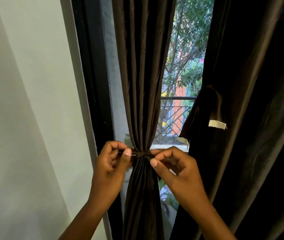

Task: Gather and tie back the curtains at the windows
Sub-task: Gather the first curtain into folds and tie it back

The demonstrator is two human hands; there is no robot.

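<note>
No writing can be read anywhere: the pale tag (217, 124) sewn to the dark right curtain (252, 101) looks blank from here, and a second pale scrap (183, 140) just below it is too small to make out. The right curtain runs off the frame's edge and sits so deep in shadow that its folds are hard to follow. The gathered brown curtain (142, 75) is cut off at top and bottom.

Your left hand (111, 163) has its fingers curled, thumb and forefinger pinching one end of the brown tie-back (142, 154). Your right hand (175, 168) pinches the other end the same way. The tie-back is cinched around the gathered curtain, which hangs in front of the window (181, 75), just right of the black frame (92, 75) and white wall (25, 101).
</note>
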